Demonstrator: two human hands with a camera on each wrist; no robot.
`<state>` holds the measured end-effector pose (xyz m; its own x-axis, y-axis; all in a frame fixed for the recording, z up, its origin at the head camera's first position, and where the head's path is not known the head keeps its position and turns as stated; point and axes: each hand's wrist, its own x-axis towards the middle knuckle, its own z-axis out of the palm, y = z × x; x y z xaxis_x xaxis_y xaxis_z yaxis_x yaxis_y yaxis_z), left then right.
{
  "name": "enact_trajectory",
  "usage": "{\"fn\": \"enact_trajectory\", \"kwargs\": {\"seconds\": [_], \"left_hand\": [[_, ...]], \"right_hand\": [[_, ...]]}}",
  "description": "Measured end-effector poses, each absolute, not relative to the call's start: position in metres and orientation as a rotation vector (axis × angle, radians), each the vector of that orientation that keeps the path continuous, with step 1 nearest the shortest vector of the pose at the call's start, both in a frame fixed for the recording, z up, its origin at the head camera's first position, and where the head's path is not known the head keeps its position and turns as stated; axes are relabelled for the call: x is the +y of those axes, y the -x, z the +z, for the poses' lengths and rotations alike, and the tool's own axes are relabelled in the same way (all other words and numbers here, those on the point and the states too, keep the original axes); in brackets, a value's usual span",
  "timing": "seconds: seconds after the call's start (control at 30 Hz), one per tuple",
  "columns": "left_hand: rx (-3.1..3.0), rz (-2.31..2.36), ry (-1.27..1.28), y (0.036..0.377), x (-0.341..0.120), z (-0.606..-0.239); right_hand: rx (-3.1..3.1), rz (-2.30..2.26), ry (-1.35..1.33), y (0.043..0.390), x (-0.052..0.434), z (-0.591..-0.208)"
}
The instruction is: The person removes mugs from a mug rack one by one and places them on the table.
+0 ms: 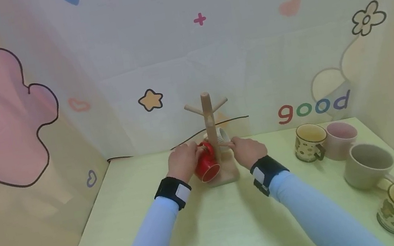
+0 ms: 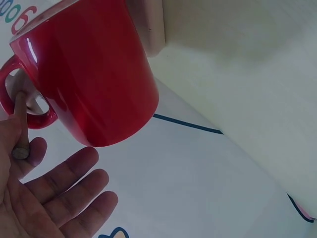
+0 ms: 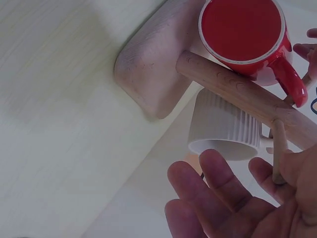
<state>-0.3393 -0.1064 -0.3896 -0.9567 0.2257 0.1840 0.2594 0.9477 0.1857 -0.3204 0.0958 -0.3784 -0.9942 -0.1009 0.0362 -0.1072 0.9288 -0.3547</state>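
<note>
glossy red mug (image 2: 89,69), matt ribbed white cup (image 3: 225,124), pale smooth wooden stand (image 3: 153,74).

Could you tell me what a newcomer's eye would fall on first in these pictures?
The glossy red ceramic mug hanging by its handle on a low peg of the wooden mug tree, mid-table, with a white ribbed mug on its other side. Both open hands, left hand and right hand, flank it. Four more mugs cluster at the table's right.

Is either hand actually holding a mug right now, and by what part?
Neither. The left hand is open below the red mug, which hangs by its handle on a peg. The right hand is open beside the white ribbed mug, also hung.
</note>
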Motion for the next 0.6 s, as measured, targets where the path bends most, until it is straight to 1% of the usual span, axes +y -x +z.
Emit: {"fn": "enact_trajectory", "kwargs": {"seconds": [0.27, 0.6], "left_hand": [[-2.975, -0.246, 0.347, 0.332, -0.103, -0.387], [-2.969, -0.210, 0.356, 0.327, -0.101, -0.389]], "right_hand": [[-3.103, 0.607, -0.147, 0.327, 0.099, -0.379], [-3.124, 0.677, -0.218, 0.333, 0.106, -0.375]]}}
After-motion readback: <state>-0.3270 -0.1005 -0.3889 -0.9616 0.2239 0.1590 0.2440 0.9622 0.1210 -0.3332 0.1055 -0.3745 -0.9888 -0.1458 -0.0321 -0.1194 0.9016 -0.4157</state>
